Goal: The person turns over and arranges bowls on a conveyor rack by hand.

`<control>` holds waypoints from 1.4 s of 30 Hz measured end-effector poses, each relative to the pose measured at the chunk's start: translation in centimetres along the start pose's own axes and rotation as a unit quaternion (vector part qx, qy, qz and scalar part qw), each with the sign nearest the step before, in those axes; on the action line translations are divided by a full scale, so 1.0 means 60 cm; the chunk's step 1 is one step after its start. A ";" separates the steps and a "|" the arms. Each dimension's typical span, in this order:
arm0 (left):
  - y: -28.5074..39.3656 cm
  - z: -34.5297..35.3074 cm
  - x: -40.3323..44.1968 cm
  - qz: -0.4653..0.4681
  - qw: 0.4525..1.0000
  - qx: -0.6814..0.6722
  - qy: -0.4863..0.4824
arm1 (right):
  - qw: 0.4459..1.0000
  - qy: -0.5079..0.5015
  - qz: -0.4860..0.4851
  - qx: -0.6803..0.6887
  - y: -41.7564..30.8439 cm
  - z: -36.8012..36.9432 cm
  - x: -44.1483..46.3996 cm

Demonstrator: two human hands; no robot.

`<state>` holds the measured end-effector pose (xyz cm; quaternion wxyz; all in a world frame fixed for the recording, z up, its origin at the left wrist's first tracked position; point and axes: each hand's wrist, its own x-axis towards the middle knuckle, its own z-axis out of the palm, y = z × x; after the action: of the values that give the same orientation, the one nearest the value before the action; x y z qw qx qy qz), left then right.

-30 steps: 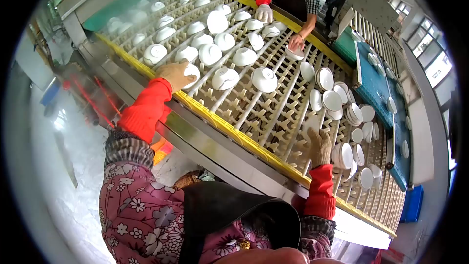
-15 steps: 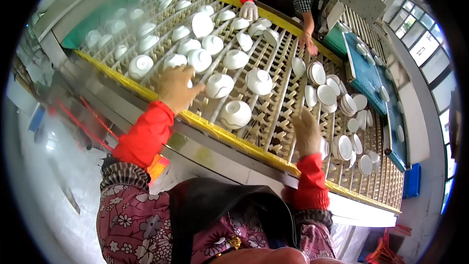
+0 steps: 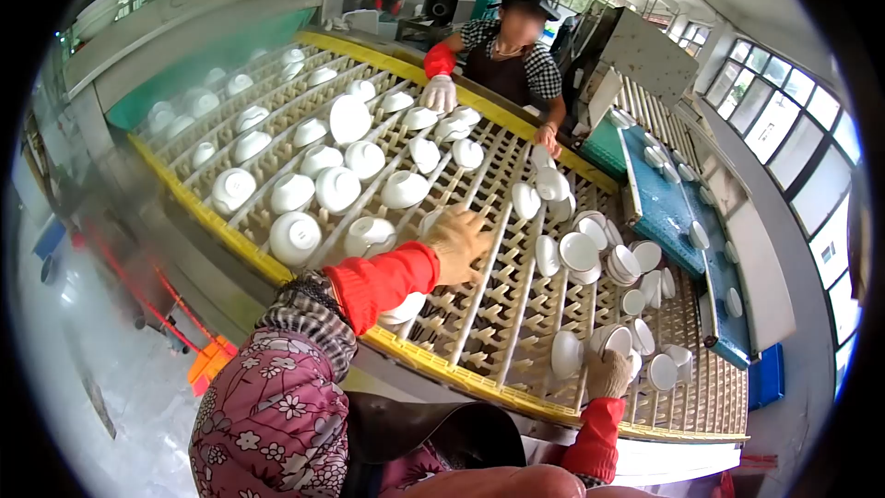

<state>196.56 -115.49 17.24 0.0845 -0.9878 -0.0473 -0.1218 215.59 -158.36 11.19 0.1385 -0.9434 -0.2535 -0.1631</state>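
Note:
My left hand (image 3: 458,244), in a tan glove, reaches across the rack with its fingers spread. It partly covers a white bowl (image 3: 430,220); whether the palm touches that bowl is hidden. Just below my red left sleeve, another bowl (image 3: 404,308) shows in part. Farther right, my gloved right hand (image 3: 608,374) is closed at the near side of a white bowl (image 3: 618,341) among tilted bowls. Part of its grip is out of sight. Beside it leans a white bowl (image 3: 566,354). Upside-down bowls (image 3: 296,238) are spread over the rack's left part.
The slatted conveyor rack (image 3: 479,332) has yellow edges (image 3: 267,263). Across it, a co-worker (image 3: 512,55) has a gloved hand (image 3: 440,93) by the bowls and the other hand (image 3: 548,139) at a bowl. A blue belt (image 3: 664,198) carries bowls at right. An orange dustpan (image 3: 210,364) stands on the floor.
My left hand has swung right across the bowls. My right hand has moved to the standing bowls at the right. The view has shifted, and the co-worker's bare hand is now at a bowl.

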 end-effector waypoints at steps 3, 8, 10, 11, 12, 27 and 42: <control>-0.024 -0.013 0.029 -0.079 0.986 0.051 -0.140 | 0.999 -0.005 0.019 0.042 -0.009 -0.017 -0.006; -0.082 0.033 -0.007 -0.052 0.992 -0.068 -0.093 | 0.975 -0.037 0.066 0.208 -0.035 -0.022 -0.011; -0.066 0.028 -0.042 -0.029 0.995 -0.045 -0.078 | 0.963 -0.066 0.090 0.245 -0.027 -0.028 -0.006; -0.064 0.041 -0.060 -0.019 0.998 -0.043 -0.046 | 0.930 -0.069 0.108 0.344 -0.033 -0.030 0.001; -0.062 0.058 -0.085 -0.007 0.999 -0.042 -0.016 | 0.886 -0.072 0.127 0.439 -0.049 -0.030 0.002; -0.056 0.035 -0.106 -0.019 0.977 -0.202 -0.065 | 0.863 0.086 -0.373 0.329 -0.503 0.039 0.273; 0.057 0.000 -0.003 0.025 0.989 -0.128 0.074 | 0.969 -0.067 0.033 0.234 -0.021 -0.061 0.088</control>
<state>196.75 -118.84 16.66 -0.0369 -0.9797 0.0002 -0.1970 218.38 -156.29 16.76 0.3433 -0.9013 -0.2625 -0.0309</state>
